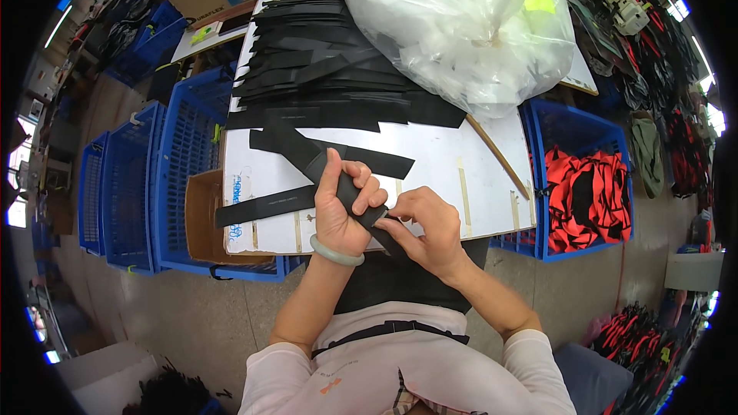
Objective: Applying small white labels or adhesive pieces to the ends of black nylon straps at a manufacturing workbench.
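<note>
My left hand (pixel 338 219), with a pale bangle (pixel 337 252) at the wrist, is closed around a black fabric strip (pixel 290 142). The strip runs slantwise from the table through the fist and hangs past the table's near edge. Close by on the right, my right hand (pixel 430 234) pinches at the strip with thumb and forefinger; a small pale spot shows there, too small to make out. One loose black strip (pixel 377 162) lies behind the hands, and another black strip (pixel 269 206) lies to the left. A large pile of black strips (pixel 307 54) covers the table's far side.
The white tabletop (pixel 430 177) carries a wooden stick (pixel 498 155) and a big clear plastic bag (pixel 461 31) of white stuff. Blue crates (pixel 173 161) and a cardboard box (pixel 201 219) stand left. A blue crate (pixel 580 119) with red-and-black pieces (pixel 588 200) stands right.
</note>
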### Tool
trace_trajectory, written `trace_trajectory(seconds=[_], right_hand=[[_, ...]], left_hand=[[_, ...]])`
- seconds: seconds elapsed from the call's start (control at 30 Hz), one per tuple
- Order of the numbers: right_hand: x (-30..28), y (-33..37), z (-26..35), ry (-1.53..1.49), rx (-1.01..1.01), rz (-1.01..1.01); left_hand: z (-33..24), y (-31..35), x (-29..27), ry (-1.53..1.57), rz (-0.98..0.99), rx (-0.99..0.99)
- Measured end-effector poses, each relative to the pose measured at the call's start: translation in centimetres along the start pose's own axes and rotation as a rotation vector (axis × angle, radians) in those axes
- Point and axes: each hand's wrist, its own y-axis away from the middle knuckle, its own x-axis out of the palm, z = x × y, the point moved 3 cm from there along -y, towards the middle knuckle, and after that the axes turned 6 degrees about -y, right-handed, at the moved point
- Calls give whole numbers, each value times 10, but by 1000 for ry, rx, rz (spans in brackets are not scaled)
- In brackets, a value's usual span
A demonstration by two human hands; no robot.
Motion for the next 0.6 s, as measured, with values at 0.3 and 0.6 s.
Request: trace_trajectory(seconds=[0.3,0.6], right_hand=[[10,2,-4,-69,366,59],[11,34,-19,-582,560,-26]], left_hand=[[-5,3,4,-85,197,78],[7,22,21,-332,345,285]])
